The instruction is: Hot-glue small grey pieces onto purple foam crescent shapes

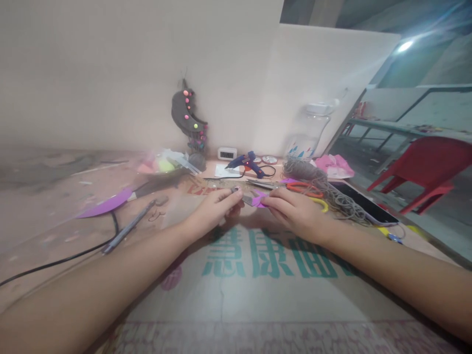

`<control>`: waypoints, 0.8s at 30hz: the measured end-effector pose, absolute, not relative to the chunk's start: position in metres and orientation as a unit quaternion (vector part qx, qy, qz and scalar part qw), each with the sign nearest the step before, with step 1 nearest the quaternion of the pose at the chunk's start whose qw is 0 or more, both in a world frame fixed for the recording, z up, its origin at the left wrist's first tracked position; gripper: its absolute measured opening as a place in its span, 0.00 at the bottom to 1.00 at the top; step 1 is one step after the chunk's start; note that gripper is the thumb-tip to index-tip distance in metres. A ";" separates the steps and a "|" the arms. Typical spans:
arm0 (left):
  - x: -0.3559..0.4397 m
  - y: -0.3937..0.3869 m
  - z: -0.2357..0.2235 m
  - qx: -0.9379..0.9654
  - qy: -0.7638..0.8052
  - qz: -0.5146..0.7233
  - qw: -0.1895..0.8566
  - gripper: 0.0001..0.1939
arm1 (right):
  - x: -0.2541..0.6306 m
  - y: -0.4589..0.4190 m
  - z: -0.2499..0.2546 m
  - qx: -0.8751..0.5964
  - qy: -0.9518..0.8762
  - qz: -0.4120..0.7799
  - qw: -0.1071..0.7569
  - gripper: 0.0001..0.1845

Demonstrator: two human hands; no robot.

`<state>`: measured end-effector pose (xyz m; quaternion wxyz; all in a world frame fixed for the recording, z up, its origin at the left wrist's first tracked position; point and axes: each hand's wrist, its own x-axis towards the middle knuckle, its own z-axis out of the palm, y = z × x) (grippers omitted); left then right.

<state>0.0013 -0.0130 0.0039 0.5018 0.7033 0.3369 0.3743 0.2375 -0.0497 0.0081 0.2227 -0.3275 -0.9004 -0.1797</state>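
Note:
My left hand [225, 202] is closed in a pinch around a small grey flat piece [248, 199], whose tip sticks out toward the right. From the other side, my right hand [293, 209] pinches a small purple piece [260, 198] that looks like paper or foam sheet. The two pieces meet or overlap between my fingertips; blur hides whether they are joined. Just behind my right hand lie scissors with orange handles [304, 188], and a yellow handle loop [321, 204] shows beside the hand. Under both hands is a printed sheet [221, 295] with green characters.
A blue glue gun [248, 163] stands behind the hands near a small clock [227, 153]. Grey yarn [306, 171] and a phone [363, 202] lie on the right. A pen [129, 227] and purple sheet [106, 204] lie left. A decorated grey crescent [180, 110] hangs on the wall.

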 end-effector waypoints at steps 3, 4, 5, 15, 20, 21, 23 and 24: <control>0.001 -0.011 0.003 0.711 0.358 0.362 0.485 0.20 | 0.235 -0.052 0.011 -0.326 -0.903 -0.166 0.226 0.13; 0.000 -0.010 0.002 0.714 0.372 0.362 0.470 0.19 | 0.234 -0.053 0.012 -0.329 -0.899 -0.158 0.241 0.12; 0.000 -0.010 0.002 0.714 0.385 0.369 0.453 0.18 | 0.233 -0.053 0.012 -0.338 -0.891 -0.147 0.266 0.10; -0.002 -0.008 0.003 0.708 0.422 0.406 0.394 0.15 | 0.231 -0.037 0.015 -0.505 -0.696 0.237 0.452 0.23; 0.000 -0.010 -0.001 0.740 0.389 0.356 0.416 0.17 | 0.229 -0.039 0.023 -0.514 -0.672 0.339 0.410 0.18; 0.000 -0.010 -0.001 0.741 0.386 0.362 0.413 0.17 | 0.229 -0.040 0.023 -0.512 -0.671 0.355 0.402 0.19; -0.001 -0.010 0.000 0.738 0.390 0.378 0.401 0.17 | 0.230 -0.041 0.023 -0.508 -0.666 0.381 0.391 0.20; -0.001 -0.010 0.001 0.737 0.391 0.385 0.394 0.16 | 0.232 -0.040 0.023 -0.502 -0.668 0.388 0.390 0.20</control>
